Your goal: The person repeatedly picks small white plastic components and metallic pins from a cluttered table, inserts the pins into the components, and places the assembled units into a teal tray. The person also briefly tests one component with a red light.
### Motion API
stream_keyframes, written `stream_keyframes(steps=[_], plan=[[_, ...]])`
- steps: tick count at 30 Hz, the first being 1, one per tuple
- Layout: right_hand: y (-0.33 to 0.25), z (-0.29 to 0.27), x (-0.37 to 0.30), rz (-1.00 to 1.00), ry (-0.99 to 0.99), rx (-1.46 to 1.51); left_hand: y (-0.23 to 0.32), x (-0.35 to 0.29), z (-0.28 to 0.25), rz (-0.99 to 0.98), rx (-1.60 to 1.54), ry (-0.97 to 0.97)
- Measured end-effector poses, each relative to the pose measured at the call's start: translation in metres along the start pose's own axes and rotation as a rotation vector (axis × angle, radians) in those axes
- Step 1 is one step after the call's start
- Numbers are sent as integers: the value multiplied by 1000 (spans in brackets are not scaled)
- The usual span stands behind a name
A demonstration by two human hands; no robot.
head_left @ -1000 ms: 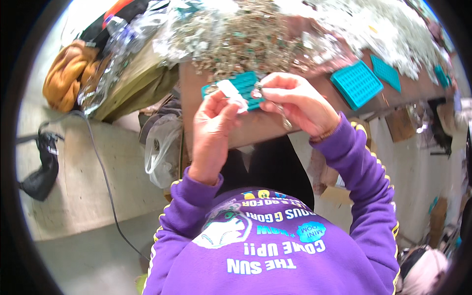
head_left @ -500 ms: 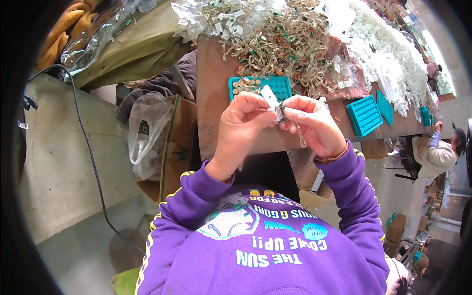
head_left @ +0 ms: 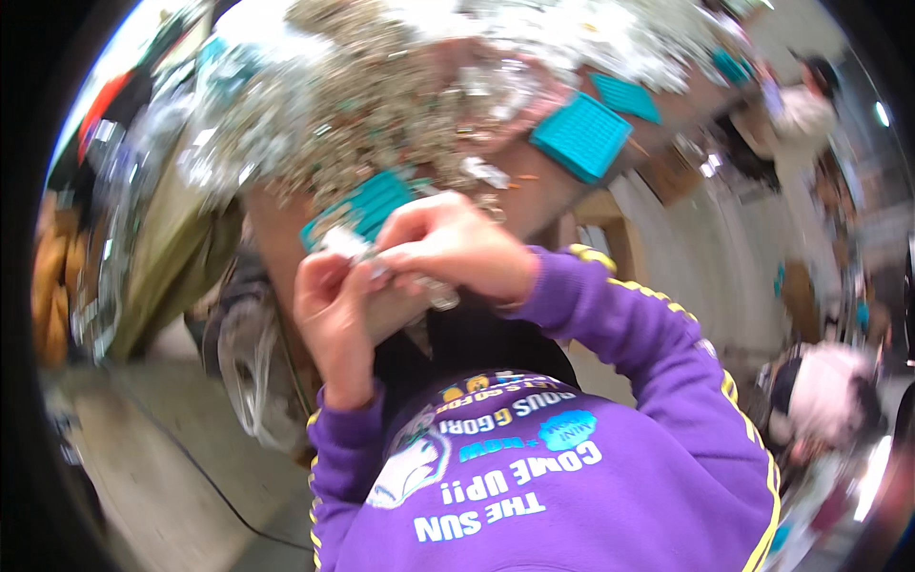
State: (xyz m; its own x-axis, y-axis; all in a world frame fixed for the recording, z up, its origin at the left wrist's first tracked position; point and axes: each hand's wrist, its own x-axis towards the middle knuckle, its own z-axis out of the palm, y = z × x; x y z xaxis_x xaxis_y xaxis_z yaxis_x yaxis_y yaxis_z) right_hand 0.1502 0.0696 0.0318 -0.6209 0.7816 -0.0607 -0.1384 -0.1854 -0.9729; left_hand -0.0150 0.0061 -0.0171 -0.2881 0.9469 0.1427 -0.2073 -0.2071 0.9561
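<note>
My left hand (head_left: 334, 319) is closed in a pinch on a small flat white piece (head_left: 341, 240), perhaps a tag or card, blurred by motion. Against it, my right hand (head_left: 462, 250) is closed too, its fingertips meeting the left ones at the piece's lower end. A pale braided cord loop (head_left: 441, 294) hangs below the right fingers. Just beyond both hands lies a teal compartment tray (head_left: 379, 198) with small round tan bits at its near left end. A large heap of tan cord loops (head_left: 362, 105) with green and orange bits rises behind the tray.
Teal trays (head_left: 581, 138) are stacked on the brown table to the right, near a white plastic heap (head_left: 591, 38). A clear bag (head_left: 253, 367) hangs at the table's left side. One person (head_left: 805, 114) is at the far right, another (head_left: 820, 405) lower right.
The view has swung and blurred, so the table appears tilted and shifted left. Both hands stay together on the white piece and cord. A second person has come into view at lower right.
</note>
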Motion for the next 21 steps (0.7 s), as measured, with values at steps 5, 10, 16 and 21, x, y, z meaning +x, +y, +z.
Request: stream_keyframes(steps=[5,10,16,21], plan=[[19,1,7,-72,-46,-71,10,2,-20,-32,72,-100],[32,7,20,-87,-155,152,22,20,-45,-33,26,-297],[52,14,30,18,-350,576,31,36,-56,-11,92,-345],[45,8,28,-105,-181,524,36,34,-29,92,219,-169]])
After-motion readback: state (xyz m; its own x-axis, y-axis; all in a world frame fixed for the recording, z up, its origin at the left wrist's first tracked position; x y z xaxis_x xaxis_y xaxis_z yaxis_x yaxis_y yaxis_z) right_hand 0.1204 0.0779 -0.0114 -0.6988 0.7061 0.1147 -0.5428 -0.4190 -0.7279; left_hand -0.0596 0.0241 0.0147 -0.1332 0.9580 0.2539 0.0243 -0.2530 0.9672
